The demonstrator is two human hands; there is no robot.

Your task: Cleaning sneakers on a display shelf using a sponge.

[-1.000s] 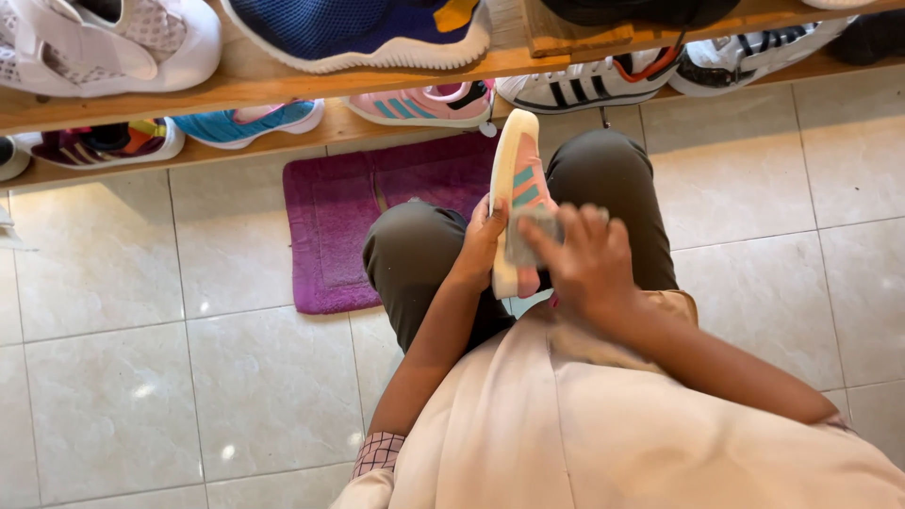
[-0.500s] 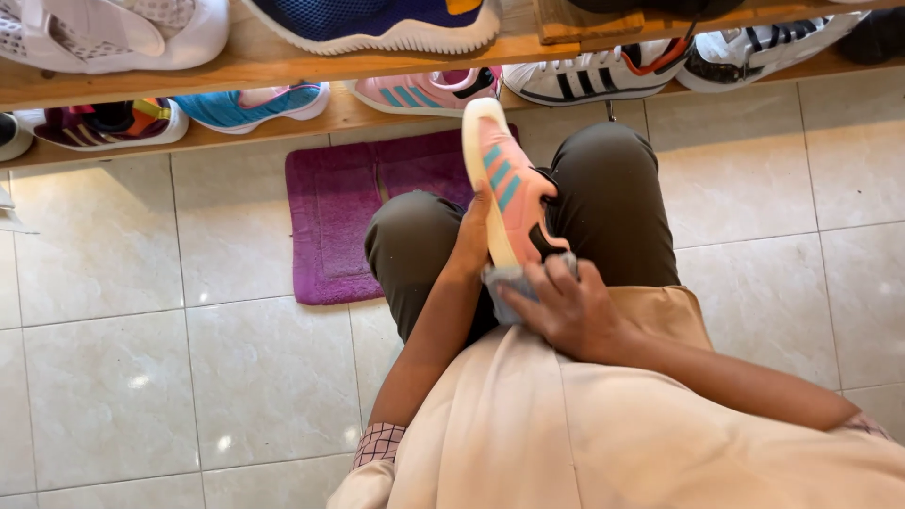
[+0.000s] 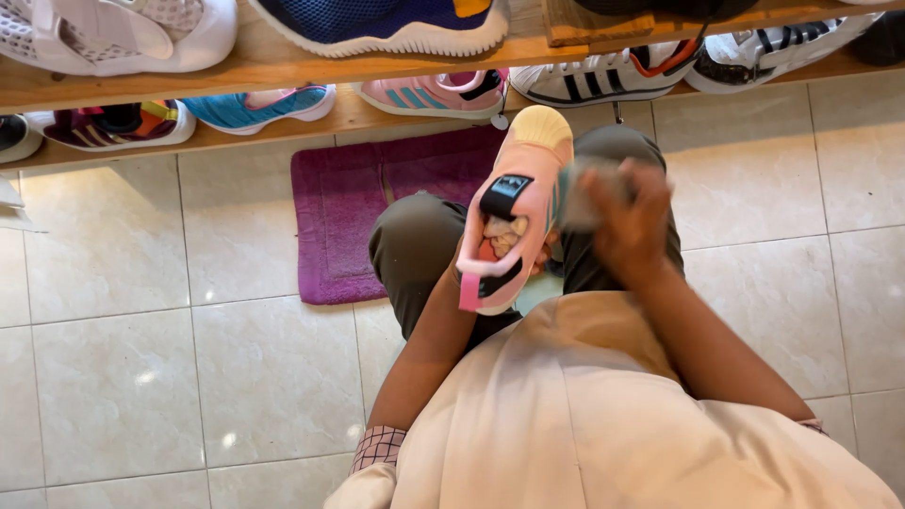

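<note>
pink shoe (image 3: pixel 517 203), paper-stuffed, gripped in left hand (image 3: pixel 471 259); right hand (image 3: pixel 630 221) fingers clutch grey cloth (image 3: pixel 580 193).

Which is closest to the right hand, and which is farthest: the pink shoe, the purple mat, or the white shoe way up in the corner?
1. Pink shoe: right beside the right hand.
2. Purple mat: on the floor, left of the knees.
3. White shoe: top shelf, far left corner.

A purple mat (image 3: pixel 339 221) lies on the pale tiled floor (image 3: pixel 141 358) beneath a wooden shelf (image 3: pixel 283 66) lined with shoes: white (image 3: pixel 123 33), blue (image 3: pixel 377 24), a pink sneaker (image 3: pixel 424 94), and a black-striped pair (image 3: pixel 603 80).
</note>
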